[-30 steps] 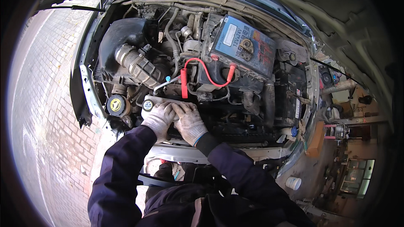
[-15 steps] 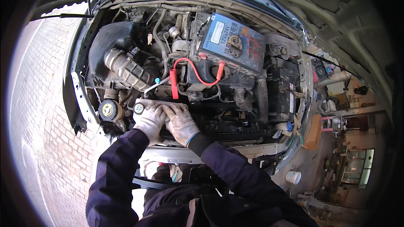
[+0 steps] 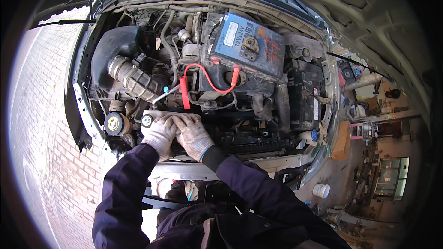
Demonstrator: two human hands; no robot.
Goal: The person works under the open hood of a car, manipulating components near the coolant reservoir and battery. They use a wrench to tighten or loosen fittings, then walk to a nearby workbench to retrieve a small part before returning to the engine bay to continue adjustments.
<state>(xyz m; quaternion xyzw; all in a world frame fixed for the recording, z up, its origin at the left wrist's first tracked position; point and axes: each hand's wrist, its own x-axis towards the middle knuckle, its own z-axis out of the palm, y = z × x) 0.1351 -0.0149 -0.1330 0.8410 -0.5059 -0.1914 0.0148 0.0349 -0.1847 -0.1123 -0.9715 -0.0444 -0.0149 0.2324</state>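
Note:
Both hands wear white knitted work gloves with grey grime. They are side by side on a pale plastic fluid reservoir (image 3: 159,112) at the front of an engine bay. My left hand (image 3: 158,134) grips its left part, fingers bent over the top, close to a round dark cap (image 3: 146,120) with a light label. My right hand (image 3: 193,133) lies over the right part, its fingers curled on the reservoir and touching the left hand. The fingers and wrists hide most of the reservoir's front. Just behind it are a red-handled clamp (image 3: 184,93) and a thin metal pipe (image 3: 165,96).
A blue-topped jump-start battery box (image 3: 254,46) sits on the engine, with a red cable (image 3: 207,76) running from it. Left are a ribbed intake hose (image 3: 138,80) and a yellow-marked cap (image 3: 115,123). A metal crossmember (image 3: 184,170) runs before me. The raised hood (image 3: 350,4) hangs overhead.
The whole view has shifted slightly, so the engine bay appears farther left. More of the reservoir's upper edge shows above my right hand. Both hands stay on it.

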